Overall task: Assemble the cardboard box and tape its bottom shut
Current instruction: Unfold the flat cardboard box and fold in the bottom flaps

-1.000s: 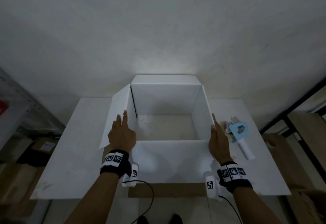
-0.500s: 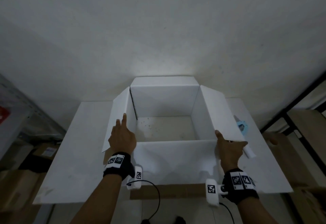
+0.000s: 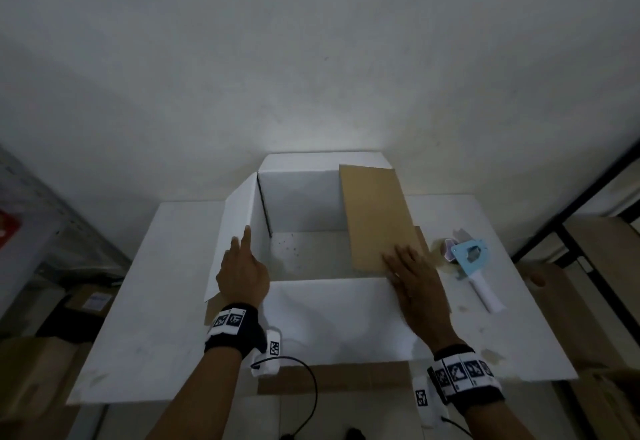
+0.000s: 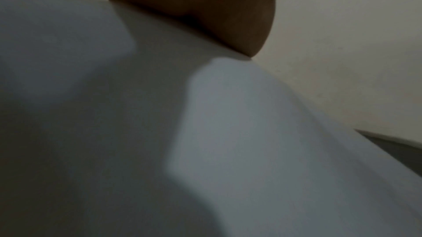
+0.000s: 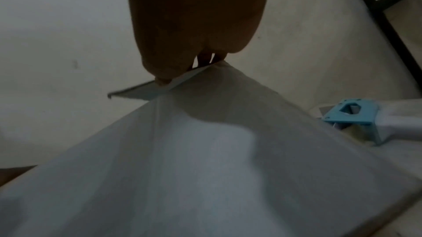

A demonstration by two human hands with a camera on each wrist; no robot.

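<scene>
The cardboard box (image 3: 301, 204), white inside and brown outside, stands open-side up on the white table (image 3: 156, 301). My left hand (image 3: 242, 266) rests with straight fingers on the left flap (image 3: 235, 228), which leans outward. My right hand (image 3: 412, 273) holds the right flap (image 3: 374, 217), fingers flat on its brown face. In the right wrist view the thumb (image 5: 162, 78) presses the right flap (image 5: 146, 91) from below. That flap tilts inward over the opening. The near flap (image 3: 332, 318) hangs toward me. A blue and white tape dispenser (image 3: 471, 256) lies on the table to the right of the box.
A plain wall stands close behind the table. A black metal frame (image 3: 571, 211) and brown cardboard (image 3: 588, 301) are at the right. Cardboard boxes (image 3: 34, 370) and a shelf sit low at the left. A cable hangs from my left wrist.
The right flap has swung from leaning outward to folding inward over the opening, its brown side now showing. My right hand moved inward with it. The left hand barely moved.
</scene>
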